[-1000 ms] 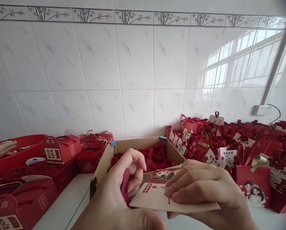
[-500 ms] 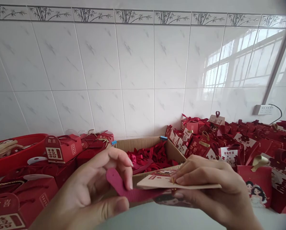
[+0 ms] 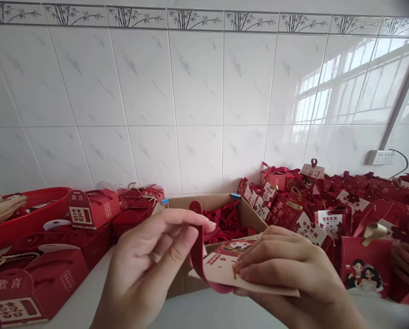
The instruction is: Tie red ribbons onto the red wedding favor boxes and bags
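Observation:
My left hand [image 3: 153, 260] pinches a dark red strap [image 3: 198, 249] between thumb and index finger, its rounded end standing up above the fingertips. The strap curves down and under a flat cream gift box [image 3: 221, 269] printed in red. My right hand [image 3: 290, 269] clasps this box, fingers on top and thumb below. A small gold fastener [image 3: 234, 273] shows beside the right fingertips. The underside of the box is hidden. Behind my hands, an open cardboard box [image 3: 184, 201] contains a heap of dark red straps [image 3: 227, 221].
Red gift boxes [image 3: 93, 209] with rope handles and a red basin [image 3: 50, 196] stand at the left. Many small red gift bags [image 3: 365, 269] crowd the right. Another person's hand [image 3: 408, 262] shows at the right edge. A tiled wall [image 3: 197, 91] rises behind.
My left hand has raised the strap's end from lying sideways to upright beside the box's edge. The flat box has tilted so more of its top shows. Another person's hand has appeared at right.

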Action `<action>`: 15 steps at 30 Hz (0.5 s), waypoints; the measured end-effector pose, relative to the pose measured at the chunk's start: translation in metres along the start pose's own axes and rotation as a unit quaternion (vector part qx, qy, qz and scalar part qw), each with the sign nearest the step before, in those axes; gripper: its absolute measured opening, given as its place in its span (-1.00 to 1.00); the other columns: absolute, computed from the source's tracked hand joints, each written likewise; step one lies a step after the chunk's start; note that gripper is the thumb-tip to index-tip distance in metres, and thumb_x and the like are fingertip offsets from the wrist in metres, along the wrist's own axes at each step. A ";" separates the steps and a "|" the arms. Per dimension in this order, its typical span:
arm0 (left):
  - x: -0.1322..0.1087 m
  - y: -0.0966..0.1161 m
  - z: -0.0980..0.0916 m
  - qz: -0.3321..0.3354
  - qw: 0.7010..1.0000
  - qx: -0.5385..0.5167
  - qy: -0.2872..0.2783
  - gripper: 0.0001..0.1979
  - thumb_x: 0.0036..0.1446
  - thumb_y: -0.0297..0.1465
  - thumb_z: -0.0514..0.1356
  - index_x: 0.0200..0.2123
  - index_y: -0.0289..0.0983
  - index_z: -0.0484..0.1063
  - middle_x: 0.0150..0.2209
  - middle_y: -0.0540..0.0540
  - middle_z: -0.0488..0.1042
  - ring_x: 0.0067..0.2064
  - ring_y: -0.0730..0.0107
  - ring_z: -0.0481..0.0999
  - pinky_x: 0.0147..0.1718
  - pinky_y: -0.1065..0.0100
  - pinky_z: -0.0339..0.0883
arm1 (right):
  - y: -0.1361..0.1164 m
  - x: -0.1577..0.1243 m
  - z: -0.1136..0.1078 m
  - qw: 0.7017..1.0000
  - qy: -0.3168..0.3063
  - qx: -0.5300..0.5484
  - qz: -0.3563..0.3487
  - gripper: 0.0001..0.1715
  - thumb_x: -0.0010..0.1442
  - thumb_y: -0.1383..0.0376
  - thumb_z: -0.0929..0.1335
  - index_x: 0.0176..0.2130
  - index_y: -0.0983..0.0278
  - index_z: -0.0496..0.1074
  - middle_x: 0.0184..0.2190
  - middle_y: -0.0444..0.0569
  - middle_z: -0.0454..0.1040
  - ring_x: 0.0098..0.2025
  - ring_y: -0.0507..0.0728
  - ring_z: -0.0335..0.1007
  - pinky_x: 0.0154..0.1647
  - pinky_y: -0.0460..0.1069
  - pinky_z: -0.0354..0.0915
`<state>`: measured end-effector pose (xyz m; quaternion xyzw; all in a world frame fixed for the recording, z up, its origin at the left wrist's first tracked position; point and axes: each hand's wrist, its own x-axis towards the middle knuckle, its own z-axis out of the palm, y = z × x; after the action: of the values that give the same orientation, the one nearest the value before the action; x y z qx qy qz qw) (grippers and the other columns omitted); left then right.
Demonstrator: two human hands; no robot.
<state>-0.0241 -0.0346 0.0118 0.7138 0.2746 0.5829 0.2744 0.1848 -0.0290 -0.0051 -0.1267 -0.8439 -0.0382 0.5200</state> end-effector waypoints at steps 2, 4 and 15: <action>0.001 0.000 -0.003 -0.030 0.996 -0.033 -0.071 -0.78 0.25 -0.41 0.07 -0.14 -0.15 0.50 -0.40 -0.04 0.54 -0.35 0.45 0.53 -0.38 0.54 0.45 | 0.000 0.000 -0.002 1.000 0.000 -0.004 -0.001 -0.95 0.13 0.42 0.41 -0.36 0.32 0.44 -0.46 -0.07 0.59 -0.48 0.01 0.50 -0.39 -0.07 0.31; 0.001 0.001 -0.003 -0.053 0.990 -0.052 -0.117 -0.74 0.26 -0.41 0.05 -0.09 -0.13 0.49 -0.32 -0.06 0.56 -0.30 0.42 0.54 -0.34 0.52 0.46 | 0.000 -0.001 -0.003 1.000 0.001 -0.005 0.000 -0.95 0.14 0.42 0.41 -0.36 0.32 0.44 -0.45 -0.08 0.59 -0.48 0.00 0.49 -0.39 -0.08 0.32; 0.000 -0.003 0.008 -0.020 0.985 0.001 -0.170 -0.73 0.14 -0.51 0.19 -0.16 -0.07 0.57 -0.21 -0.05 0.57 -0.22 0.39 0.57 -0.27 0.48 0.47 | 0.002 -0.003 -0.008 1.000 -0.020 -0.001 0.012 -0.80 0.09 0.47 0.43 -0.23 0.25 0.47 -0.40 -0.10 0.60 -0.45 0.00 0.51 -0.38 -0.08 0.34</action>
<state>-0.0165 -0.0330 0.0082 0.7972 0.2387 0.4472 0.3279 0.1936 -0.0293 -0.0041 -0.1376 -0.8523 -0.0301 0.5037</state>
